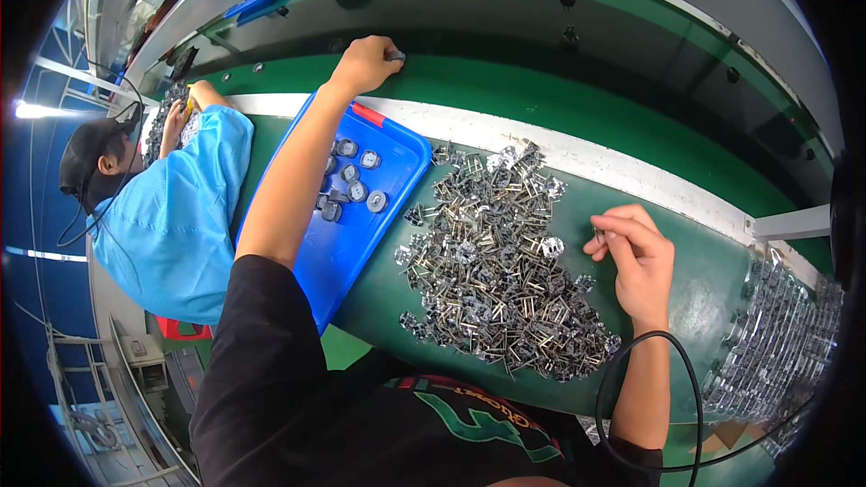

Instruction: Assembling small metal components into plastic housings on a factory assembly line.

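My left hand (363, 67) reaches out over the green belt, fingers closed around a small grey part (395, 56) that mostly hides behind them. Below that arm lies a blue tray (397, 159) holding several round grey plastic pieces (357, 191). A large heap of small metal-pinned parts (505, 261) covers the bench right of the tray. Beside the heap's right edge, my right hand (639, 257) is raised with thumb and fingertips pinched on something small and thin, too small to name.
Stacked clear plastic trays (767, 343) stand at the right. A black cable (695, 388) loops by my right forearm. The belt (577, 126) carries several small dark parts beyond a white ledge (613, 162). A co-worker in a blue smock (176, 216) works at left.
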Demonstrator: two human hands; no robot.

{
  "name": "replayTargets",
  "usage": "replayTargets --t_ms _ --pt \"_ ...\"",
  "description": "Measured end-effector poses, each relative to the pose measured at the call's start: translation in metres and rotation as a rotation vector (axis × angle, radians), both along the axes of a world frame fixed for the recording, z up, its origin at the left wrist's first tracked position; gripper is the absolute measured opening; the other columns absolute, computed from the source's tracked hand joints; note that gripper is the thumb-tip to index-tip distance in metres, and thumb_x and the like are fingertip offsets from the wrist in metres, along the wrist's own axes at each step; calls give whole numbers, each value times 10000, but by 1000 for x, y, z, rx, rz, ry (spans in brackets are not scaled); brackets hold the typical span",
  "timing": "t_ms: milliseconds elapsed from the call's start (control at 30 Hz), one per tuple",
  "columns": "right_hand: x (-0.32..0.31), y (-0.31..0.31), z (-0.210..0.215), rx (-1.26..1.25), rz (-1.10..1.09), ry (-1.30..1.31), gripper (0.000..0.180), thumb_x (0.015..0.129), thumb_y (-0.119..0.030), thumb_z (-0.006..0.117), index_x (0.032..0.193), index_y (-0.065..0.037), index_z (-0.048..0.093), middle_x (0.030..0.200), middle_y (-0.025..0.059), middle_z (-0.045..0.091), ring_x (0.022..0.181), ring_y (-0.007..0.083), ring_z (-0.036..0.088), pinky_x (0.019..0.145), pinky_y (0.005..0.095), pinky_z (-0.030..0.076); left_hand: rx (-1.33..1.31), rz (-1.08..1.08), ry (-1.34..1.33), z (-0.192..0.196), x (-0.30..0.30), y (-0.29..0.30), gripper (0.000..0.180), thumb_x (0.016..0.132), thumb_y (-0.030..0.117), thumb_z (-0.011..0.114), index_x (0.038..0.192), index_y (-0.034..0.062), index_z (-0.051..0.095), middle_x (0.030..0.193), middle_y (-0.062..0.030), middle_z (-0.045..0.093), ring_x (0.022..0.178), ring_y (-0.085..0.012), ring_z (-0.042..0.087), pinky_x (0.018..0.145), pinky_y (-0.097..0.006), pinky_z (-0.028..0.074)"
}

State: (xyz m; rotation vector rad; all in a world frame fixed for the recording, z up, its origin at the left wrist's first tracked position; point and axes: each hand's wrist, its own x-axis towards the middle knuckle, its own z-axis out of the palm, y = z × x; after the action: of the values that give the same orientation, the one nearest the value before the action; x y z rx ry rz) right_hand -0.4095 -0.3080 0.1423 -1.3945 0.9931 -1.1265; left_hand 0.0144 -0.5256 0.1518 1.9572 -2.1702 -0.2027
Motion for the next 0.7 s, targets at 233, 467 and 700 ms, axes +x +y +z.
replayTargets --t_ms 233,467,700 --pt "2 5 2 171 -108 -170 196 868 67 656 1062 53 680 1039 90 612 758 177 689 628 248 532 117 -36 596 53 -96 86 259 817 109 733 1041 -22 728 911 -142 744 823 -194 706 742 -295 531" --pt "8 4 6 7 -235 -222 181 878 45 670 1056 56 695 1066 120 670 828 145 660 692 237 532 564 -27 1693 39 -187 182 309 880 -3 664 1179 -83 652 1116 -169 700 979 -226 684 920 -339 538" --pt "9 9 19 34 -290 -266 268 919 39 615 1184 67 636 1116 148 660 838 136 653 713 234 533 365 -112 1542 22 -221 199 444 757 -193 693 1181 -72 641 1146 -133 637 1013 -167 638 831 -248 555"
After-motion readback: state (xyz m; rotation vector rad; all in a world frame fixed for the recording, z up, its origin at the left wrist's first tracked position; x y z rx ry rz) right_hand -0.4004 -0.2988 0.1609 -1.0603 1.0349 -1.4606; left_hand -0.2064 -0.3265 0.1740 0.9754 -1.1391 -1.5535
